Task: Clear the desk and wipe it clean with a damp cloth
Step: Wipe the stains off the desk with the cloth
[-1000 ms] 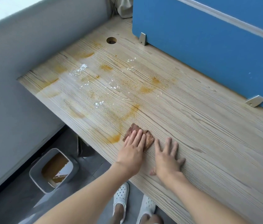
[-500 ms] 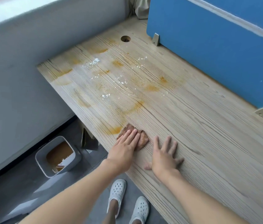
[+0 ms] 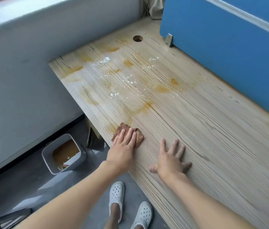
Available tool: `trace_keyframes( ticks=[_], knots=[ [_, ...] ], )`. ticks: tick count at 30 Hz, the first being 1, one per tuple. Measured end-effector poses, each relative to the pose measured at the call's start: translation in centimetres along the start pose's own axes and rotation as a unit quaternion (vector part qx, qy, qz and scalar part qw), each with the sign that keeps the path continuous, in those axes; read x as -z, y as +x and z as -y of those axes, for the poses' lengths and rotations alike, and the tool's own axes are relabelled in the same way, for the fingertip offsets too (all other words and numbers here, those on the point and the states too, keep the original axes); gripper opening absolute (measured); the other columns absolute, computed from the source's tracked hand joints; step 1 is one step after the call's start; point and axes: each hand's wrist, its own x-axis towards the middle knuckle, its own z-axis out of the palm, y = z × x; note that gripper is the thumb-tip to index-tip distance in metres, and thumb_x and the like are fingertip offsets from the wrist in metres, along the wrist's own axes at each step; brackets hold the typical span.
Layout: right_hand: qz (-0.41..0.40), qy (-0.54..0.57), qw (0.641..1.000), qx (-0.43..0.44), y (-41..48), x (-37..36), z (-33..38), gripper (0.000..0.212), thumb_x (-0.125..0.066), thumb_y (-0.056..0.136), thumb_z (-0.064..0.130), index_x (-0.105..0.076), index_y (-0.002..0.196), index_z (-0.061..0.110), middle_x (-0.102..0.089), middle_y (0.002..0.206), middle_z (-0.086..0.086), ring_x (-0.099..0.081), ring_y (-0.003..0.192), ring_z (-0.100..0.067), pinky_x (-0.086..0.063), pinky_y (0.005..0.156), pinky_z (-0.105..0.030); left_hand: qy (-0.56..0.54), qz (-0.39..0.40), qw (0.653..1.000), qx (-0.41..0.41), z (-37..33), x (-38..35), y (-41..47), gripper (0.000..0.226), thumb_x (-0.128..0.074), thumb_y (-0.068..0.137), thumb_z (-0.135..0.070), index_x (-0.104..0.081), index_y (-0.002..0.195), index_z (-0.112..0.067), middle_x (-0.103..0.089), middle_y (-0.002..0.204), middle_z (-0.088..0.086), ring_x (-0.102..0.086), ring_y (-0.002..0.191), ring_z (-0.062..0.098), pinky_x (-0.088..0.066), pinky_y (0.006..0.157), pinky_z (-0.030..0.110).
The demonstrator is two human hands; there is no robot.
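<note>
Scene: seen from above, a person's two bare forearms reach over a pale wood-grain bench point(image 3: 213, 146); its right and near parts are cut off by the frame.
Left hand: the left hand point(image 3: 123, 146) lies flat with its fingers straight and close together, pressing down on the cloth; the thumb is hidden.
Cloth: a small brown cloth point(image 3: 139, 136) sits near the bench's front edge, mostly covered by the fingers, with only its far and right edges showing.
Right hand: the right hand point(image 3: 170, 160) rests palm down on bare wood just right of the cloth, fingers spread, gripping nothing.
Stains: orange smears point(image 3: 144, 106) spread over the bench beyond the cloth, with white specks point(image 3: 104, 61) scattered among them.
Back of bench: a round hole point(image 3: 137, 38) sits near a blue partition point(image 3: 221, 55), which a metal bracket point(image 3: 168, 40) holds; the panel runs out of frame at the top and right.
Floor: a pale bin point(image 3: 81, 160) stands below the bench's left end, holding something brownish that is hard to make out.
Feet: two white perforated clogs point(image 3: 116, 194) show between the arms.
Unclear: the top-left corner is blurred, and a dark shape under the bench cannot be identified.
</note>
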Motion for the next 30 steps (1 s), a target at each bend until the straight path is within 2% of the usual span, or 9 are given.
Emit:
trace_keyframes(
  ticks=[5,9,12,15,20,23,25,27,30],
  knots=[
    [-0.006,-0.005,1.000,0.028,1.2,0.9,-1.0,0.126,-0.076,0.072,0.066,0.011,0.156,0.036,0.022,0.163,-0.016,0.016,0.150,-0.045,-0.018,0.113,-0.072,0.033,0.016,0.998,-0.046,0.7,0.5,0.2,0.084,-0.033,0.092,0.001,0.016,0.157,-0.022,0.025,0.162,-0.006,0.025,0.149,0.020,0.005,0.124,0.038],
    [0.003,0.004,0.999,0.032,2.3,1.1,-1.1,0.126,-0.076,0.076,0.060,0.022,0.153,0.041,0.035,0.159,-0.014,0.027,0.147,-0.045,-0.011,0.110,-0.079,0.021,0.005,0.998,-0.053,-0.4,1.4,3.4,0.089,-0.038,0.091,-0.001,0.018,0.156,-0.024,0.027,0.161,-0.005,0.027,0.148,0.020,0.006,0.124,0.040],
    [0.005,0.004,1.000,0.029,2.1,0.8,-1.0,0.123,-0.076,0.079,0.056,0.021,0.153,0.041,0.034,0.160,-0.014,0.025,0.147,-0.045,-0.013,0.109,-0.079,0.030,0.003,0.997,-0.075,-2.1,0.3,3.1,0.092,-0.042,0.092,0.000,0.022,0.154,-0.023,0.031,0.160,-0.002,0.031,0.146,0.023,0.007,0.124,0.042],
    [0.001,0.003,1.000,0.024,2.3,0.9,-0.9,0.124,-0.076,0.078,0.056,0.021,0.153,0.042,0.033,0.160,-0.014,0.024,0.147,-0.045,-0.014,0.109,-0.078,0.041,0.011,0.993,-0.110,-1.4,-0.1,3.6,0.089,-0.041,0.094,-0.002,0.021,0.155,-0.025,0.029,0.161,-0.005,0.030,0.146,0.019,0.005,0.125,0.040],
    [0.011,-0.002,1.000,0.025,2.4,0.9,-1.0,0.126,-0.076,0.077,0.058,0.023,0.153,0.042,0.037,0.158,-0.015,0.027,0.146,-0.046,-0.011,0.110,-0.078,0.011,0.012,0.997,-0.081,-3.8,2.6,8.6,0.084,-0.038,0.095,-0.002,0.015,0.157,-0.023,0.024,0.162,-0.004,0.025,0.149,0.021,0.005,0.125,0.040],
    [0.018,-0.007,0.999,0.033,2.3,1.2,-1.0,0.125,-0.077,0.075,0.060,0.019,0.154,0.043,0.034,0.160,-0.014,0.025,0.147,-0.045,-0.013,0.110,-0.078,0.031,0.012,0.993,-0.110,-3.7,1.4,7.7,0.083,-0.037,0.097,-0.005,0.018,0.156,-0.026,0.025,0.162,-0.005,0.028,0.147,0.019,0.006,0.124,0.039],
    [0.009,0.003,0.999,0.040,2.7,2.3,-1.5,0.119,-0.076,0.075,0.062,0.009,0.155,0.044,0.025,0.164,-0.011,0.018,0.150,-0.043,-0.016,0.111,-0.073,0.031,0.016,0.992,-0.124,-3.1,1.6,8.5,0.082,-0.036,0.097,-0.005,0.016,0.156,-0.028,0.023,0.163,-0.007,0.026,0.147,0.017,0.006,0.124,0.038],
    [-0.024,0.032,0.999,0.024,4.0,3.9,-2.5,0.108,-0.075,0.077,0.062,-0.003,0.156,0.042,0.014,0.167,-0.006,0.010,0.153,-0.038,-0.017,0.114,-0.070,0.013,0.018,0.994,-0.109,-3.5,2.6,10.5,0.081,-0.035,0.096,-0.006,0.013,0.157,-0.028,0.021,0.164,-0.006,0.023,0.149,0.018,0.005,0.125,0.039],
    [-0.027,0.087,0.994,-0.063,5.7,5.1,-4.3,0.120,-0.074,0.073,0.068,0.010,0.155,0.044,0.023,0.164,-0.006,0.017,0.151,-0.040,-0.016,0.111,-0.075,0.022,0.022,0.995,-0.098,-5.5,3.1,11.0,0.076,-0.035,0.100,-0.012,0.014,0.157,-0.023,0.024,0.163,-0.002,0.024,0.149,0.023,0.005,0.125,0.041]
  ],
)
